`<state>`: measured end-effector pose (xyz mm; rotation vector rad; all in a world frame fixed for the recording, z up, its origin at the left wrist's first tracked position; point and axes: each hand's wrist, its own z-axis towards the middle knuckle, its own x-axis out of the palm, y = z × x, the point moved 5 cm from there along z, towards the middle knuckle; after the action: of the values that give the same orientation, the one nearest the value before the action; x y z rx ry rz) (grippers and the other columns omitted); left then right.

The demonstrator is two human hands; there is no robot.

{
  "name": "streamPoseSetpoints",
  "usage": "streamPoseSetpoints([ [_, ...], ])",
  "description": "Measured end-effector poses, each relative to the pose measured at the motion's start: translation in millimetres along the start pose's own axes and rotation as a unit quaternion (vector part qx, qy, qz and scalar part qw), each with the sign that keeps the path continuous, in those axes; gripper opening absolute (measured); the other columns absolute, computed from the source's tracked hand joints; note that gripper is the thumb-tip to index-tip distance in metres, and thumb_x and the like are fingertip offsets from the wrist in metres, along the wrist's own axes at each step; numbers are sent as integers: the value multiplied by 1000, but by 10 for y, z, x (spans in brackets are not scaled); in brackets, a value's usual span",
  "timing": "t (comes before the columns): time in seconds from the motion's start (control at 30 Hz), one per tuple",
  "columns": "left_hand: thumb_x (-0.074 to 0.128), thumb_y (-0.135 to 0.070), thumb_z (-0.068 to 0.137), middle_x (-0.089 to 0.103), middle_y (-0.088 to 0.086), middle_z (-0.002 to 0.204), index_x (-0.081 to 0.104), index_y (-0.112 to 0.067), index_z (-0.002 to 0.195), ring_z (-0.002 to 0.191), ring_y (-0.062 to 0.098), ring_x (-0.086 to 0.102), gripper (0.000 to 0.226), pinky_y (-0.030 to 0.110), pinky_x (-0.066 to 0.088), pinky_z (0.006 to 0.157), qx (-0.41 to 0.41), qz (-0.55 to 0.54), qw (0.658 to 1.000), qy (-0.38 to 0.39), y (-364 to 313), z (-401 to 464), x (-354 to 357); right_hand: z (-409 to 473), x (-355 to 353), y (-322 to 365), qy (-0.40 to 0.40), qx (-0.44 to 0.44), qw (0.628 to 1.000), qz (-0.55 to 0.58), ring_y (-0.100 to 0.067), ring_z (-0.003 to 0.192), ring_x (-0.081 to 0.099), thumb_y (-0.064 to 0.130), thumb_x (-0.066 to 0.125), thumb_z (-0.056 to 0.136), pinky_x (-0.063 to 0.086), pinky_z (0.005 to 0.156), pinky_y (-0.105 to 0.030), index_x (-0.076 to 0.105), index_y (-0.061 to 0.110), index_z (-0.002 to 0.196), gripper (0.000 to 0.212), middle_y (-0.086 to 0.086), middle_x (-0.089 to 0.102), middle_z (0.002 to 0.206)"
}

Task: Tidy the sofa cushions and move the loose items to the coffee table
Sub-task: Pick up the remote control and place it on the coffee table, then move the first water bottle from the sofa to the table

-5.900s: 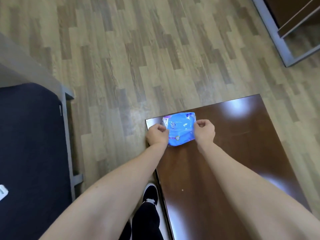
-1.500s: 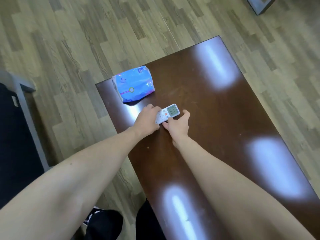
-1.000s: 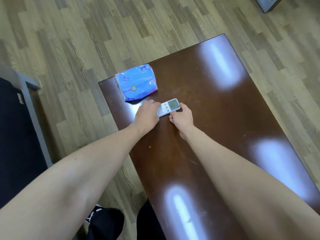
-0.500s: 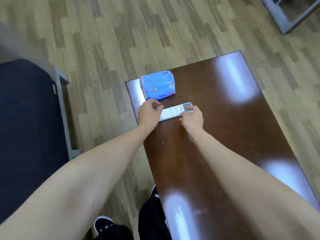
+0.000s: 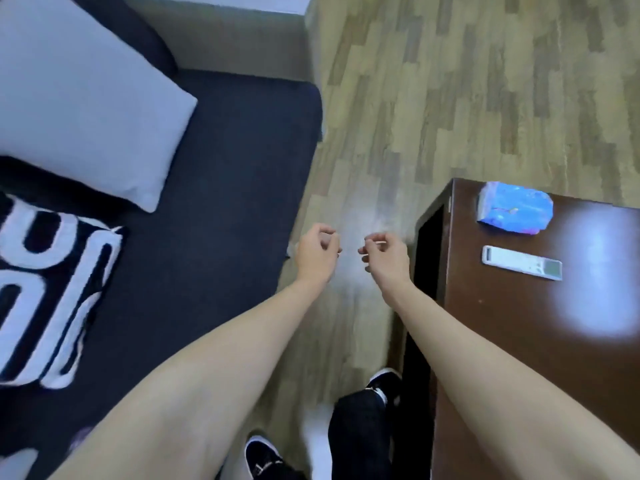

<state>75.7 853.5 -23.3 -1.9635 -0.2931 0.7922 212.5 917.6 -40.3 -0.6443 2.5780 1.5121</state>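
Left hand and right hand, loosely curled and empty, hover between sofa and coffee table. Remote and tissue pack lie there; next, square the grey cushion two-handed.

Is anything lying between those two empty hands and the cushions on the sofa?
Nothing visible. The left hand and right hand hang over bare floor; only the dark sofa seat separates them from the grey cushion and the black-and-white cushion.
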Motion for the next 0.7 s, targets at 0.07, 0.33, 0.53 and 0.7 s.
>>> streamPoseSetpoints([
  [0.07,55,-19,94,71,4,72,61,-16,87,70,13,71,10,35,58,73,-35,-13,998,-55,319,-79,-715,-270,618,93,44,-11,998,-32,-29,83,67,15,52,97,54,79,-47,58,17,89,10,-11,72,85],
  [0.33,54,-21,95,69,2,69,58,-20,80,59,11,65,16,15,47,52,-117,-67,967,-214,1334,-667,-2762,-1313,2238,282,130,-89,980,-121,-19,76,68,24,51,97,54,64,-30,55,27,80,18,3,68,76],
  [0.53,53,-9,93,71,1,74,60,-19,83,77,19,68,15,25,52,69,-179,-53,938,-292,2224,-1464,-3841,-2264,3299,66,239,-158,932,-221,-9,75,63,26,53,93,41,61,-22,56,22,86,9,7,69,79],
  [0.7,53,2,88,69,3,93,64,-11,110,88,18,65,28,28,52,84,-219,22,940,-262,2987,-2084,-4146,-2897,3904,-610,370,-176,842,-351,-17,82,60,24,60,94,47,71,-28,54,14,108,18,6,61,81],
])
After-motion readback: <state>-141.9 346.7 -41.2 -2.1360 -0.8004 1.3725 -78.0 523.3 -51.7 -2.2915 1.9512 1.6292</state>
